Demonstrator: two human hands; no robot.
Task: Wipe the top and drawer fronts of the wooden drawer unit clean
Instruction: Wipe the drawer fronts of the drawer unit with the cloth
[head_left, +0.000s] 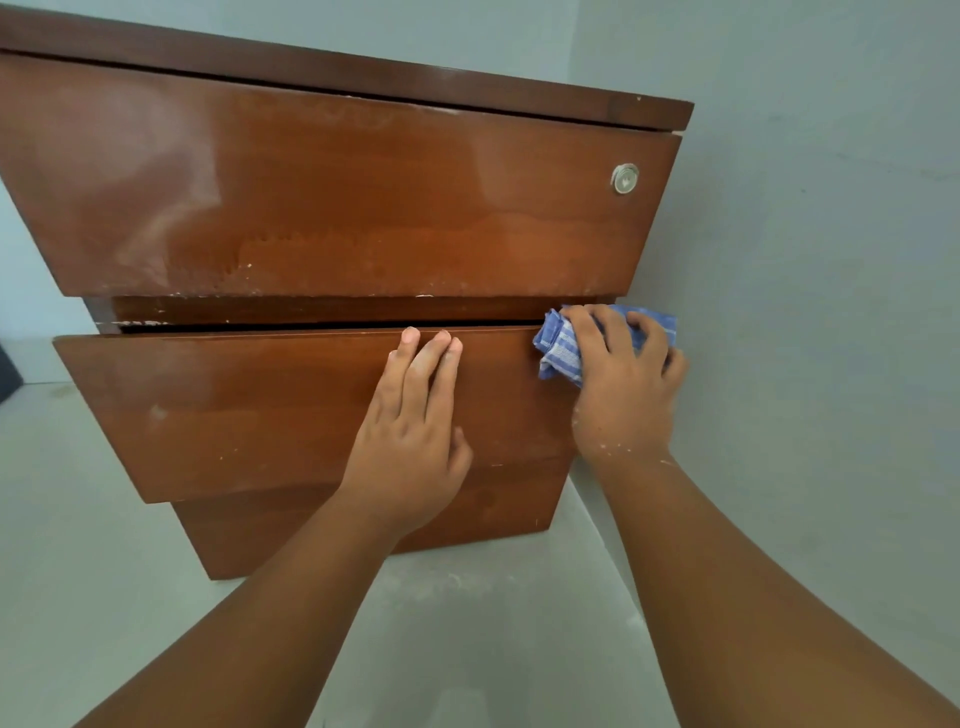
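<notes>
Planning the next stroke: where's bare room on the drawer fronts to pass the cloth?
Middle drawer front: bare from its left edge to the left hand. Top drawer front: bare left of the lock. Crowded at right: right hand, cloth, wall.

Left hand (413, 441) lies flat, fingers straight; right hand (623, 387) grips a cloth (558, 353).

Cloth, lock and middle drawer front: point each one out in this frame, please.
Blue checked cloth (558, 353): head view, bunched fold left of the right hand (623, 387).
Round metal lock (624, 179): head view, centre of its face.
Middle drawer front (234, 405): head view, bare wood left of the left hand (415, 436).
</notes>
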